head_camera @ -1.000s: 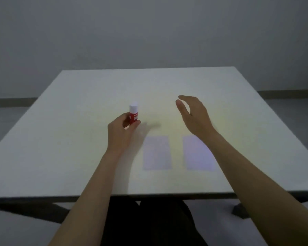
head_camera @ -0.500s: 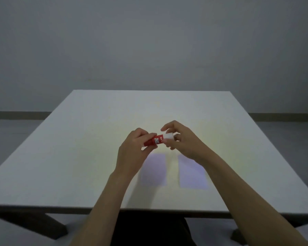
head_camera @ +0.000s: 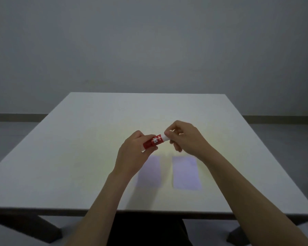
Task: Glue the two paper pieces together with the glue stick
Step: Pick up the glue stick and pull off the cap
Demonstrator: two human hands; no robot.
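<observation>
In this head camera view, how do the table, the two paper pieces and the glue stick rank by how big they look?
1. Table, by far the largest.
2. Right paper piece and left paper piece: about alike; the left hand hides part of the left one, so no ranking.
3. Glue stick, smallest, partly covered by both hands.

Both forearms are bare all the way down to the bottom edge of the shot, no sleeves showing anywhere. The left hand (head_camera: 132, 155) and right hand (head_camera: 187, 137) have no rings, watch, bracelet or gloves that I can make out, and the fingers (head_camera: 169, 133) look plain, nails short as far as the dim light lets me tell. Below the desk edge there's dark, black-looking clothing on the lap, too murky to say more.
</observation>
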